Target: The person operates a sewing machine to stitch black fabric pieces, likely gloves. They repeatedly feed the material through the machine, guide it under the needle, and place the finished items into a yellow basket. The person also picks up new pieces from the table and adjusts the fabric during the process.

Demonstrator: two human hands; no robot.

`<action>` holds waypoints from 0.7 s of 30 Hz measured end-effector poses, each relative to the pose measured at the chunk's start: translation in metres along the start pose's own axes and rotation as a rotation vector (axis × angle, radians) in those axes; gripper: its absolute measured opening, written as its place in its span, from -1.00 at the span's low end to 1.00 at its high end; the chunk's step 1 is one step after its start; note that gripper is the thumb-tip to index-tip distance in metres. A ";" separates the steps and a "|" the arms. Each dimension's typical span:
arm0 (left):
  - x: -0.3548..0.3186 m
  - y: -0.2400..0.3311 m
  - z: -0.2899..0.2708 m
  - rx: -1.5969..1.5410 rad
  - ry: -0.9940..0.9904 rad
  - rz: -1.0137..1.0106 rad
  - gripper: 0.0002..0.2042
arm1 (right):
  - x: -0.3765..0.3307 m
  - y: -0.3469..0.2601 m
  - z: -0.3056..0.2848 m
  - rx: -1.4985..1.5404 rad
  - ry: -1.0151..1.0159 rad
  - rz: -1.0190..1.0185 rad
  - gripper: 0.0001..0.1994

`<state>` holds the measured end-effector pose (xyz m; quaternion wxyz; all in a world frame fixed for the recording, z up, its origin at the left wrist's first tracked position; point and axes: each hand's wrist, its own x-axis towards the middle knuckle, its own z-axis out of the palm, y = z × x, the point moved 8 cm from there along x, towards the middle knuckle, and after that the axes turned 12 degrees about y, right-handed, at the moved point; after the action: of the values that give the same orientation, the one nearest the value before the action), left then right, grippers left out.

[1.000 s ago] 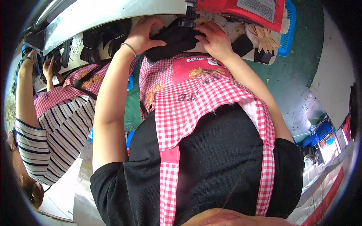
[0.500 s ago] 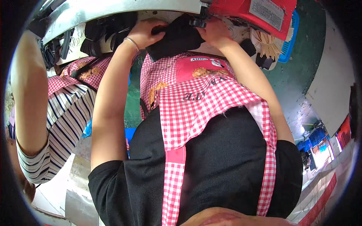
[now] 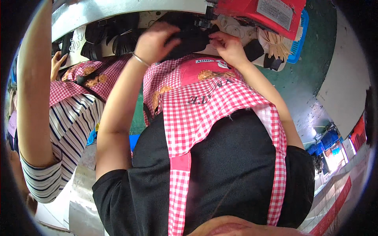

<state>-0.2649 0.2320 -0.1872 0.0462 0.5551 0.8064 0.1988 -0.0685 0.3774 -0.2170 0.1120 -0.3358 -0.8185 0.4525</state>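
**Black cloth held at the machine, both hands on it**

The black cloth (image 3: 189, 39) lies on the white table (image 3: 118, 10) at the top of the view, just under the red machine (image 3: 260, 11). The left hand (image 3: 155, 41) has its fingers curled down over the cloth's left part; they look closed on it, though the pads are hidden. The right hand (image 3: 226, 45) pinches the cloth's right edge between thumb and fingers, close to the machine's metal foot (image 3: 204, 21). A thin bracelet (image 3: 139, 59) sits on the left wrist.

As a judgement, the step in hand is lining up or feeding the piece at the machine. A next move would call for keeping the cloth flat and taut between the two hands, with the right fingertips kept off the foot.

Further out, more black pieces (image 3: 106, 39) lie in a heap on the table to the left. A blue basket (image 3: 300, 37) with pale sticks (image 3: 277, 45) stands to the right. A red-checked apron (image 3: 208, 114) covers the person's front. On the left a co-worker in a striped shirt (image 3: 67, 129) has one hand (image 3: 57, 63) at the table edge.
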 end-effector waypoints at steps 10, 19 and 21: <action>-0.010 0.021 0.010 -0.330 -0.055 -0.020 -0.39 | -0.006 0.002 0.022 0.031 -0.033 -0.007 -0.82; -0.008 0.013 0.009 -0.332 -0.064 -0.020 -0.46 | 0.015 -0.021 0.021 -0.222 0.004 0.042 -0.74; -0.008 0.025 0.002 -0.260 -0.022 0.059 -0.49 | 0.018 -0.020 0.024 -0.250 -0.007 0.045 -0.73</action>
<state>-0.2398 0.2331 -0.1812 0.1205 0.5699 0.7567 0.2969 -0.1027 0.3662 -0.2161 0.0564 -0.3638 -0.8613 0.3503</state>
